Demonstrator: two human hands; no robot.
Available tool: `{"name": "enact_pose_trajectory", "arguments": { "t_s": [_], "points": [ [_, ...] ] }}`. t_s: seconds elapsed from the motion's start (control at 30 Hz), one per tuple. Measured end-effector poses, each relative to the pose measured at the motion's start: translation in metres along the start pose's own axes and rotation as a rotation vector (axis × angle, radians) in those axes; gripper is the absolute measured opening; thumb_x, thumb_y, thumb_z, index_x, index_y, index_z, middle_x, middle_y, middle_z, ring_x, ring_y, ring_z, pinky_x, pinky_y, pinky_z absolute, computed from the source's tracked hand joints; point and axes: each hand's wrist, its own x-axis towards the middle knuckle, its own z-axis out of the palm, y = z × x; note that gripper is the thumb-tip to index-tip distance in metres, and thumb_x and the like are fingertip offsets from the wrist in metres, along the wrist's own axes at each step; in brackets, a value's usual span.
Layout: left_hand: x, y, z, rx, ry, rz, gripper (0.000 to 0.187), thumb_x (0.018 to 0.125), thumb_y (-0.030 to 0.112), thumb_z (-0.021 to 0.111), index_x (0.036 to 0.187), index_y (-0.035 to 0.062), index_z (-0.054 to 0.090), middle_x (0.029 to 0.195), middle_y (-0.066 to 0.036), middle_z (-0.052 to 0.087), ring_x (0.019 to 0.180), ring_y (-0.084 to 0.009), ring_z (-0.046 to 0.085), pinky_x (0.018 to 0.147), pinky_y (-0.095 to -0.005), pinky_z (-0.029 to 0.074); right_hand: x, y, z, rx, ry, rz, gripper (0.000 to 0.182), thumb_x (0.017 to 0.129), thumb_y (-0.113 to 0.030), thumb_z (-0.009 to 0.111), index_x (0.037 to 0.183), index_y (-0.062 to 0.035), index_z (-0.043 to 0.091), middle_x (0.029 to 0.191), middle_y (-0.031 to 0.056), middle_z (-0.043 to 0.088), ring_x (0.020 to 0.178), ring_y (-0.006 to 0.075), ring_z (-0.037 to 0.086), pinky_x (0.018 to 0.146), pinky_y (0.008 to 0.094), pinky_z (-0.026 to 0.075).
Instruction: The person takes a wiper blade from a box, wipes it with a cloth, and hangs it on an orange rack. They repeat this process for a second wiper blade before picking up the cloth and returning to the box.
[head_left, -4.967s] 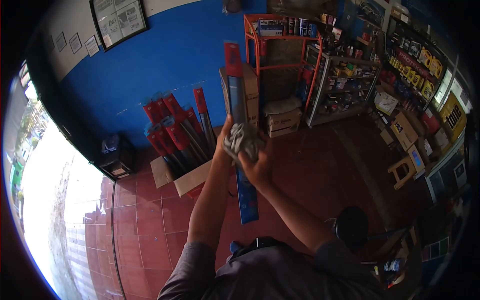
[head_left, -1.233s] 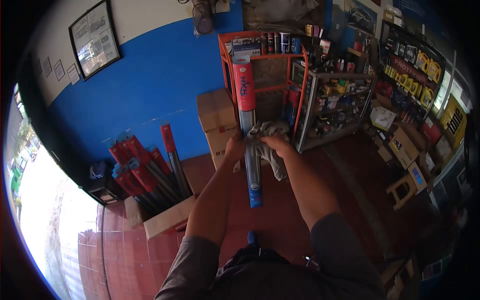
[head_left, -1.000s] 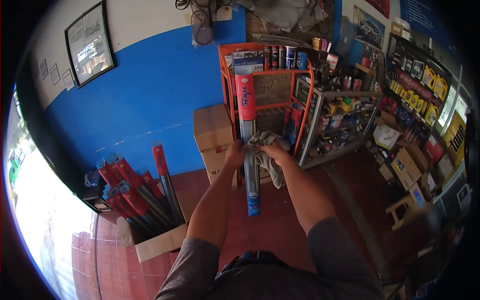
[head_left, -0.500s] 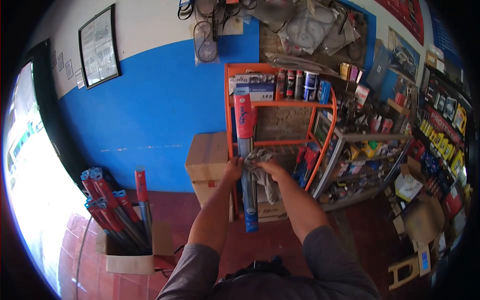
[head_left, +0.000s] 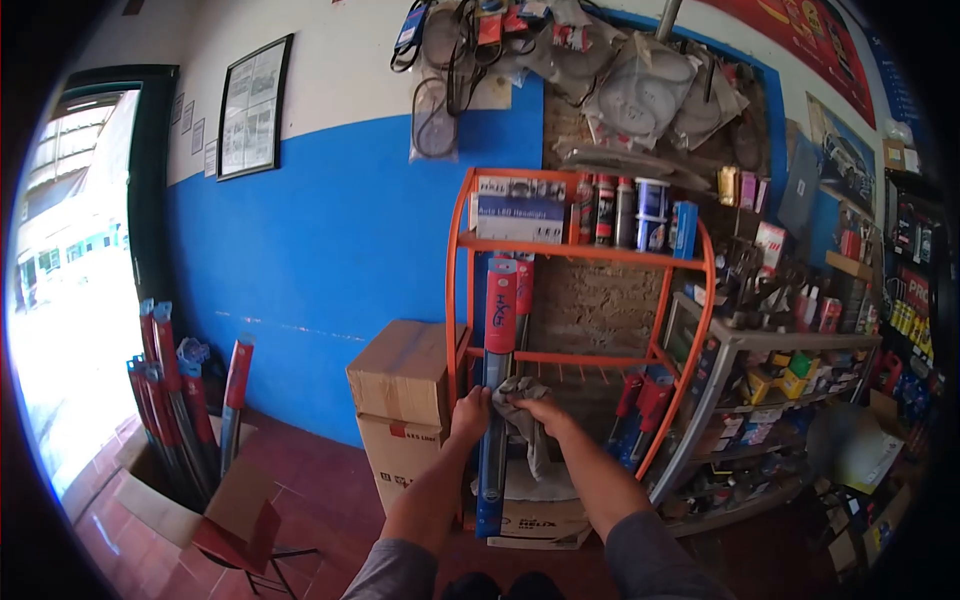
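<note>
My left hand [head_left: 472,414] is closed around the edge of a long, slim wiper blade pack [head_left: 500,320], red at the top and blue below. The pack stands nearly upright in front of the orange rack. Bunched in my right hand [head_left: 536,413] is a grey-beige rag [head_left: 522,440], pressed near the pack's right side with its loose end hanging down. Behind the held pack, another red-topped pack [head_left: 525,285] shows in part at the rack.
An orange rack [head_left: 580,245] holds cans and a headlight box. Cardboard boxes [head_left: 400,375] are stacked to its left. An open carton [head_left: 240,498] at lower left holds several similar packs. A glass display case [head_left: 790,342] stands at right.
My view has tilted up and shifted, so the rack and doorway show more. The pack now hangs closer to the rack; both hands keep hold of the pack and rag.
</note>
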Motion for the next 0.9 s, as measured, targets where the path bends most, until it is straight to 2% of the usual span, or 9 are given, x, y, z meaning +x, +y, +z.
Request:
{"name": "enact_pose_trajectory", "arguments": {
  "t_s": [0.27, 0.33, 0.4, 0.5, 0.6, 0.7, 0.77, 0.83, 0.9],
  "points": [
    [-0.033, -0.098, 0.058, 0.1, 0.198, 0.243, 0.033, 0.104, 0.031, 0.049, 0.092, 0.0022, 0.061, 0.086, -0.027, 0.066, 0.086, -0.0515, 0.062, 0.072, -0.0598, 0.047, 0.022, 0.122, 0.0, 0.105, -0.023, -0.238, 0.031, 0.086, -0.021, 0.082, 0.113, -0.0107, 0.07, 0.107, 0.001, 0.072, 0.095, 0.0129, 0.068, 0.081, 0.0294, 0.054],
    [-0.039, -0.109, 0.062, 0.04, 0.127, 0.181, 0.031, 0.103, 0.031, 0.052, 0.095, 0.0027, 0.062, 0.088, -0.027, 0.067, 0.089, -0.0483, 0.064, 0.073, -0.0576, 0.049, 0.017, 0.135, 0.004, 0.11, -0.019, -0.304, 0.03, 0.087, -0.02, 0.081, 0.112, -0.0109, 0.07, 0.106, 0.0005, 0.072, 0.094, 0.0124, 0.069, 0.081, 0.0291, 0.054],
    [-0.049, -0.118, 0.062, 0.04, 0.12, 0.216, 0.03, 0.102, 0.031, 0.054, 0.096, 0.003, 0.062, 0.088, -0.026, 0.068, 0.089, -0.0475, 0.064, 0.074, -0.0565, 0.049, 0.011, 0.144, 0.006, 0.168, 0.024, -0.263, 0.032, 0.083, -0.016, 0.083, 0.111, -0.009, 0.071, 0.109, 0.0032, 0.073, 0.098, 0.014, 0.069, 0.083, 0.0291, 0.054],
    [-0.039, -0.105, 0.053, 0.008, 0.178, 0.291, 0.028, 0.101, 0.031, 0.056, 0.1, 0.0038, 0.063, 0.088, -0.025, 0.069, 0.089, -0.0468, 0.065, 0.074, -0.055, 0.051, 0.024, 0.141, 0.008, 0.207, -0.011, -0.402, 0.032, 0.083, -0.015, 0.083, 0.112, -0.0088, 0.07, 0.107, 0.0032, 0.073, 0.097, 0.0141, 0.069, 0.083, 0.0294, 0.054],
    [-0.01, -0.072, 0.028, -0.06, 0.235, 0.376, 0.028, 0.101, 0.03, 0.057, 0.103, 0.0026, 0.062, 0.09, -0.024, 0.071, 0.088, -0.0452, 0.067, 0.073, -0.0527, 0.052, 0.013, 0.079, 0.017, 0.139, 0.034, -0.435, 0.031, 0.083, -0.014, 0.082, 0.111, -0.0084, 0.069, 0.107, 0.0038, 0.073, 0.096, 0.0144, 0.07, 0.082, 0.0298, 0.055],
    [0.029, 0.008, -0.021, 0.017, 0.341, 0.493, 0.03, 0.101, 0.03, 0.056, 0.101, 0.0005, 0.062, 0.084, -0.024, 0.07, 0.08, -0.0433, 0.069, 0.071, -0.05, 0.053, -0.001, -0.017, 0.031, 0.073, 0.088, -0.671, 0.03, 0.084, -0.015, 0.081, 0.111, -0.0079, 0.069, 0.106, 0.0049, 0.073, 0.094, 0.0152, 0.07, 0.081, 0.0306, 0.055],
    [0.043, 0.069, -0.063, -0.032, 0.25, 0.506, 0.029, 0.102, 0.029, 0.055, 0.1, 0.0006, 0.062, 0.08, -0.023, 0.07, 0.073, -0.0421, 0.069, 0.068, -0.0489, 0.053, -0.021, -0.08, 0.039, 0.058, 0.09, -0.726, 0.029, 0.085, -0.015, 0.08, 0.111, -0.0076, 0.069, 0.106, 0.0054, 0.073, 0.092, 0.0158, 0.07, 0.08, 0.031, 0.055],
    [0.08, 0.105, -0.086, -0.013, 0.432, 0.769, 0.032, 0.103, 0.029, 0.055, 0.099, -0.0021, 0.062, 0.072, -0.019, 0.069, 0.058, -0.0324, 0.069, 0.054, -0.0416, 0.05, -0.03, -0.137, 0.044, 0.047, 0.036, -0.853, 0.029, 0.086, -0.015, 0.079, 0.112, -0.0076, 0.069, 0.106, 0.0055, 0.073, 0.093, 0.016, 0.07, 0.081, 0.0306, 0.054],
    [0.082, 0.155, -0.115, -0.063, 0.393, 0.726, 0.032, 0.104, 0.029, 0.054, 0.101, -0.002, 0.061, 0.072, -0.019, 0.069, 0.059, -0.0318, 0.07, 0.054, -0.0402, 0.051, -0.039, -0.186, 0.051, 0.01, 0.036, -0.998, 0.028, 0.087, -0.014, 0.078, 0.112, -0.0077, 0.068, 0.107, 0.0054, 0.073, 0.097, 0.0156, 0.069, 0.084, 0.0295, 0.053]
  ]
}}
